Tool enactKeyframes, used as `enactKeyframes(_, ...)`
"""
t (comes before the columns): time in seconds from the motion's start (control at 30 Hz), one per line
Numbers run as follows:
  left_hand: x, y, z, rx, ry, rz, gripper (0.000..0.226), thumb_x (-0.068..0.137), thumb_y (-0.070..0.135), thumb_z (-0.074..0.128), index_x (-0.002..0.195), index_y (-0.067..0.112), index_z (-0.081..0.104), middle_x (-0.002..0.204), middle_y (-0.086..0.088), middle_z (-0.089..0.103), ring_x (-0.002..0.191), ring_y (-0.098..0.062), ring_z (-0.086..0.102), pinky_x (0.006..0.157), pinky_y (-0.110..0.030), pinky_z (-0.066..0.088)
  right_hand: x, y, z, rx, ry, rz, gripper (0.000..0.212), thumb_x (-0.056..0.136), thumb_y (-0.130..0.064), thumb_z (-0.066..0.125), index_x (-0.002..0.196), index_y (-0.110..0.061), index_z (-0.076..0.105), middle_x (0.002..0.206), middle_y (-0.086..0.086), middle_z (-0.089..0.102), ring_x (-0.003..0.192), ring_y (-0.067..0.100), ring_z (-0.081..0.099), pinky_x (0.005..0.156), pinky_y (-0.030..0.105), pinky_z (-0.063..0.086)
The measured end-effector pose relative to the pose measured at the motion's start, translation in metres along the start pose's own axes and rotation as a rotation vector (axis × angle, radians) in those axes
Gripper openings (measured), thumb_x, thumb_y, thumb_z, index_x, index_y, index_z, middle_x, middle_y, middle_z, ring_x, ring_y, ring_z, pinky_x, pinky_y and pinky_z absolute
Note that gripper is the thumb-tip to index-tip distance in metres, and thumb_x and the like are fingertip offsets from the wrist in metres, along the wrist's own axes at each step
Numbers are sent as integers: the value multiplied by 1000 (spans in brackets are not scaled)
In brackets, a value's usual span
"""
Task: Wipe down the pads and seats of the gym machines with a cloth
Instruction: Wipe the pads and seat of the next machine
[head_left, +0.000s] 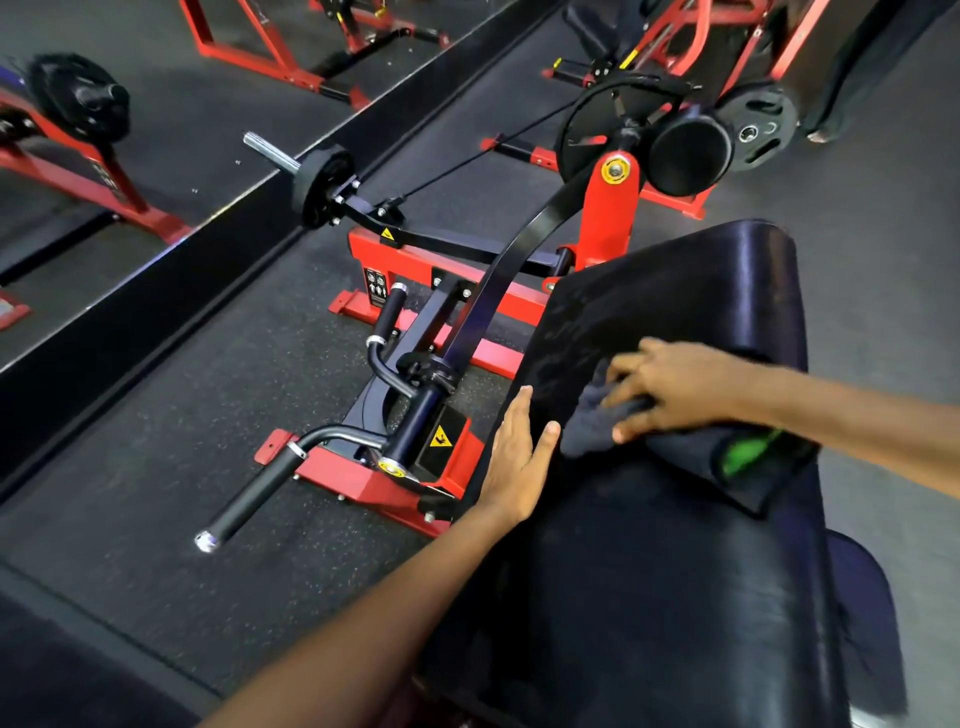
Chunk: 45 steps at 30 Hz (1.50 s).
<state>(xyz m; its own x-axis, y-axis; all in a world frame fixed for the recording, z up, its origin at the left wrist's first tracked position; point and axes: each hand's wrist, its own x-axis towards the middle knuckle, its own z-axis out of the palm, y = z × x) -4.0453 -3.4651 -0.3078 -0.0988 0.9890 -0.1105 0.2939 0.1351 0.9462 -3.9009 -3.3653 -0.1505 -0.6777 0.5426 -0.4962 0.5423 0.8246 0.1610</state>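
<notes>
Dark speckled rubber gym floor under a red-and-black machine. Black pad sloping through right foreground. Left hand flat against pad's left edge, fingers straight, together. Right hand pressing dark grey cloth onto pad, fingers spread, loosely curled over it.

Weight plate leaning near a roller pad; mirror along the speckled rubber floor; black-gripped handle.
</notes>
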Motion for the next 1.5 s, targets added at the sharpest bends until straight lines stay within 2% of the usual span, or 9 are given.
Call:
enactKeyframes(0.13, -1, 0, 0, 10, -15, -1, 60, 101, 37, 33, 152, 19, 8, 159, 5, 10, 145, -8, 9, 120, -39, 11, 41, 43, -5, -39, 25, 254, 48, 82, -60, 58, 125, -38, 59, 132, -1, 48, 117, 28, 42, 93, 39, 43)
enactKeyframes(0.4, 1, -2, 0, -49, 55, 10, 85, 82, 68, 25, 152, 23, 6, 159, 10, 5, 144, 0, 4, 120, -32, 9, 42, -7, 10, -64, -8, 27, 47, 87, -56, 53, 133, -43, 49, 129, -3, 47, 117, 23, 42, 89, 34, 42)
enactKeyframes(0.6, 0, -4, 0, -30, 22, -1, 82, 82, 66, 23, 151, 25, 5, 159, 12, 3, 144, 0, 2, 121, -34, 7, 109, 36, 0, -20, -6, 351, 45, 88, -54, 55, 130, -36, 55, 133, 3, 48, 123, 31, 41, 94, 41, 41)
enactKeyframes(0.9, 3, -5, 2, -39, 30, 17, 81, 83, 67, 24, 150, 28, 2, 158, 13, 0, 144, 2, -1, 119, -26, 6, 114, 14, 16, 23, -80, -17, 42, 85, -55, 58, 121, -35, 60, 121, 5, 51, 114, 29, 48, 89, 42, 47)
enactKeyframes(1.07, 1, -6, 3, -30, 16, -2, 84, 81, 67, 22, 151, 24, 3, 159, 10, -1, 142, 5, -2, 116, -21, 3, 128, 60, 3, -19, -9, 351, 54, 87, -55, 57, 134, -29, 53, 134, 7, 47, 125, 34, 40, 98, 44, 42)
enactKeyframes(1.1, 1, -5, 3, -28, 19, -3, 85, 81, 67, 22, 151, 23, 3, 159, 9, -1, 141, 6, -1, 116, -19, 2, 127, 60, 5, -19, -16, 358, 53, 87, -54, 56, 134, -30, 52, 135, 7, 46, 125, 34, 39, 99, 44, 42)
enactKeyframes(1.33, 3, -3, 2, -91, 50, -3, 88, 79, 68, 25, 151, 21, 5, 156, 12, 5, 138, 8, 4, 111, -13, 6, 60, -8, 15, -5, -14, 12, 50, 88, -55, 54, 135, -41, 47, 129, 1, 46, 118, 26, 43, 90, 36, 44)
enactKeyframes(1.4, 2, -3, 3, -83, 67, 3, 87, 82, 64, 28, 151, 17, 6, 156, 11, 5, 138, 8, 4, 111, -11, 5, 50, 1, 14, -49, 8, 81, 49, 88, -55, 53, 135, -41, 47, 130, -1, 46, 118, 26, 44, 88, 36, 44)
enactKeyframes(1.5, 2, -4, 2, -79, 49, -8, 82, 86, 57, 32, 151, 15, 6, 157, 7, 6, 139, 5, 4, 115, -17, 5, 48, 36, 0, 25, 33, 347, 46, 88, -52, 56, 132, -39, 52, 130, 5, 46, 120, 31, 42, 93, 41, 43)
